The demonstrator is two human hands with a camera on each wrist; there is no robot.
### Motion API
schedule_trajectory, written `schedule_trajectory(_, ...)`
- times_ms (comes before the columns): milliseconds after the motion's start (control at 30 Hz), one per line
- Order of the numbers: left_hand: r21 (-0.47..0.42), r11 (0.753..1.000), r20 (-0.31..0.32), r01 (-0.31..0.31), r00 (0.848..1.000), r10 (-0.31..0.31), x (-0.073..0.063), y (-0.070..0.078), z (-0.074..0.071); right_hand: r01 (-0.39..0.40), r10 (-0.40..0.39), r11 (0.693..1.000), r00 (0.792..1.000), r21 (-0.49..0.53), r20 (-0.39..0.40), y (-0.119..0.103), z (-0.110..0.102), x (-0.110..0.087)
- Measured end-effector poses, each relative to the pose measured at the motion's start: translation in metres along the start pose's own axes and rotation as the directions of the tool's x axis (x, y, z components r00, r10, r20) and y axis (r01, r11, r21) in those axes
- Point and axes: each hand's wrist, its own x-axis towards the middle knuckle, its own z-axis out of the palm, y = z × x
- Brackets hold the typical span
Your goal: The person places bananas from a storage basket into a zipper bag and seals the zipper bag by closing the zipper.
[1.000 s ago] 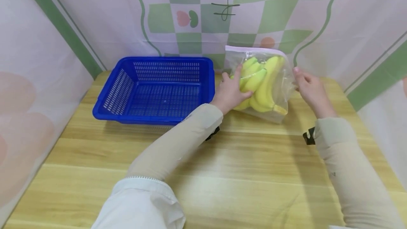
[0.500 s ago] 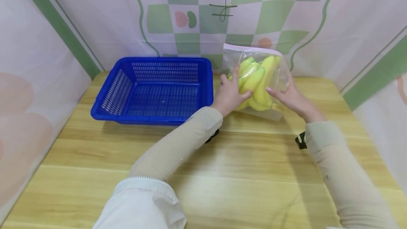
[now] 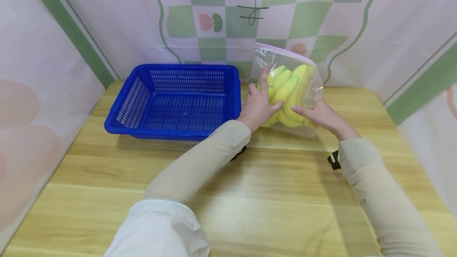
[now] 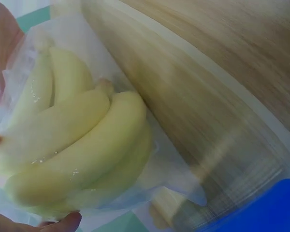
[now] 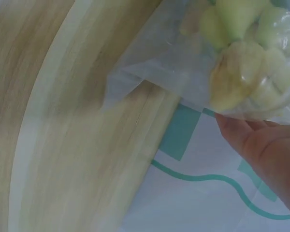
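Observation:
A clear zip bag (image 3: 285, 55) with a pale purple seal strip stands tilted at the back of the table. Yellow bananas (image 3: 290, 92) with greenish tips fill it. My left hand (image 3: 258, 108) grips the bag's left side, thumb and fingers spread over its front. On the right, my right hand (image 3: 323, 116) holds the other side, thumb across the front and fingers behind, mostly hidden. The left wrist view shows the bananas (image 4: 77, 140) pressed together inside the film. A loose lower corner of the bag (image 5: 135, 77) sticks out in the right wrist view.
A blue perforated plastic basket (image 3: 183, 110) sits on the wooden table (image 3: 250, 201), just left of the bag. Behind rises a printed cloth backdrop (image 3: 242, 19) with green and white checks, close to the bag's top.
My right hand has moved left from the bag's edge and now holds its right side. The bag's top has tilted, its left corner rising. My left hand stays in place.

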Motion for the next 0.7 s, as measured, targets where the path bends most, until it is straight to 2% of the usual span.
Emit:
schedule_trajectory(267, -0.020, 0.997, -0.005, 0.081, 0.997, -0.081, -0.0001, 0.0033, -0.0006, -0.076, 0.073, 0.996, 0.996, -0.053, -0.059, -0.0026, 0.0010, 0.0016)
schedule_trajectory(467, -0.014, 0.994, -0.006, 0.109, 0.994, -0.109, 0.0005, 0.0026, 0.0013, -0.153, 0.145, 0.987, 0.979, -0.046, -0.140, -0.0047, 0.0011, 0.0026)
schedule_trajectory(600, -0.032, 0.992, 0.020, 0.123, 0.992, -0.122, -0.0007, 0.0008, 0.0041, -0.161, 0.153, 0.986, 0.976, -0.043, -0.154, -0.0044, -0.0007, 0.0027)
schedule_trajectory(700, -0.080, 0.990, 0.043, 0.114, 0.993, -0.111, -0.0020, -0.0009, 0.0066, -0.145, 0.137, 0.988, 0.979, -0.045, -0.148, -0.0027, -0.0025, 0.0017)
